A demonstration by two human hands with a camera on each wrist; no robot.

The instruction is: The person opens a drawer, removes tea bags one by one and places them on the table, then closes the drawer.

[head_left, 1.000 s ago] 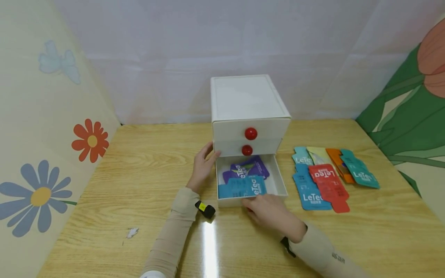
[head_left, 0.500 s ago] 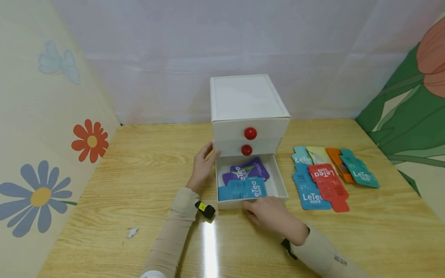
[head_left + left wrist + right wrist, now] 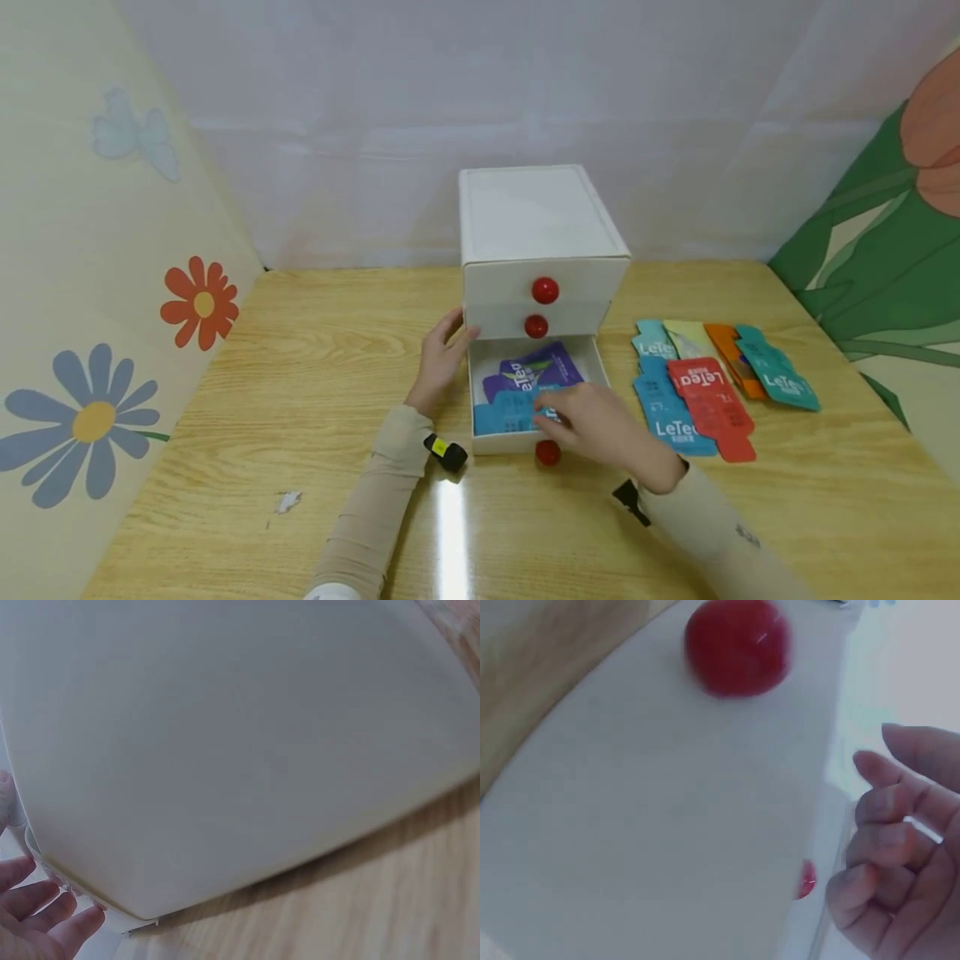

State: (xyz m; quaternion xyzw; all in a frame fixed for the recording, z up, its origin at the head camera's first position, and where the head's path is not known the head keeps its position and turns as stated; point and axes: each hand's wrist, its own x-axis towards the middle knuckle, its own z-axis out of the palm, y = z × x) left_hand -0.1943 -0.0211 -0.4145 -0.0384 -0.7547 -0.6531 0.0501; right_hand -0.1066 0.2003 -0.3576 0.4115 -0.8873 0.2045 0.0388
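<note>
A white cabinet (image 3: 543, 212) stands on the table with its bottom drawer (image 3: 506, 444) pulled out. Inside lie a blue LeTea packet (image 3: 504, 414) and a purple LeTea packet (image 3: 564, 367). My left hand (image 3: 440, 362) rests against the cabinet's left side near the front; the left wrist view shows its fingertips along the lower edge. Over the drawer's front right is my right hand (image 3: 600, 427), overlapping the blue packet's end. In the right wrist view its fingers (image 3: 881, 844) are loosely bent, holding nothing, beside the drawer front with its red knob (image 3: 737, 646).
To the right of the cabinet lie several LeTea packets: red (image 3: 708, 392), blue (image 3: 671, 421), orange (image 3: 726, 342), teal (image 3: 780, 371) and pale ones. Two more red knobs mark the upper drawers (image 3: 495, 287). A white cloth wall (image 3: 360, 183) stands behind.
My right hand has let go of the bottom drawer's front and risen over the drawer, uncovering the red knob. My left hand stays at the cabinet's side.
</note>
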